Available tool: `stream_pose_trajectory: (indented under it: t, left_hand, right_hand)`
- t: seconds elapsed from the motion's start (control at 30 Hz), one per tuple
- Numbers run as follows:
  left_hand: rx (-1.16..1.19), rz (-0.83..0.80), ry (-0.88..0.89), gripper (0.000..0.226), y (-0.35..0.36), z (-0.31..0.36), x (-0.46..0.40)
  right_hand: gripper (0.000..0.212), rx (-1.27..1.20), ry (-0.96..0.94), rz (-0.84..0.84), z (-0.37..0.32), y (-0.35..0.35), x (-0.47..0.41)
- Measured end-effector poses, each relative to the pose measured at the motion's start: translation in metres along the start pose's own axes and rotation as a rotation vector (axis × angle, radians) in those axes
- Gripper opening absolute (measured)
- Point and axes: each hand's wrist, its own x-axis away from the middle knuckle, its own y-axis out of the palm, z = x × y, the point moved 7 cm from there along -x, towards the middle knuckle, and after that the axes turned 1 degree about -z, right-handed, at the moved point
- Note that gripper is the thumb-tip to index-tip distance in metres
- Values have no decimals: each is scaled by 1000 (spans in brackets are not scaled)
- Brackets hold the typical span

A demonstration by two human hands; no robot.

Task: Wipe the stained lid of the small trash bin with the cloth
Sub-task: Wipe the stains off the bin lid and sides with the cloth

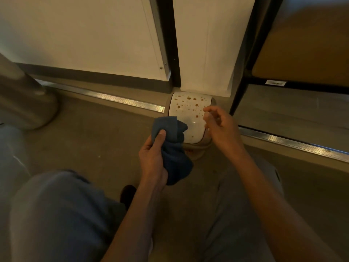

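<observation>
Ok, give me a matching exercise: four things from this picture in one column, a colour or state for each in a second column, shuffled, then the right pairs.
Things:
1. cloth
2. lid
3. left hand
4. right hand

Colour or state:
A. white with brown spots
B. holds nothing, fingers loosely curled above the lid
C. dark blue, bunched up
D. grips the cloth, thumb on top

Pairs: 1-C, 2-A, 3-D, 4-B
</observation>
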Motion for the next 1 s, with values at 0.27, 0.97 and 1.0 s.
stream_pose_trajectory:
  t: [0.27,0.97,1.0]
  left_hand:
    - [-76,77,186,10,-20,20,-42]
    - [-1139,-224,656,50,24,4,-116]
    - [-1153,-266,679,50,22,3,-116]
  right_hand:
    - [16,140,-101,182,1,-13,-47]
    - [39,85,-79,274,45,20,-89]
    - [40,46,-79,284,46,20,-91]
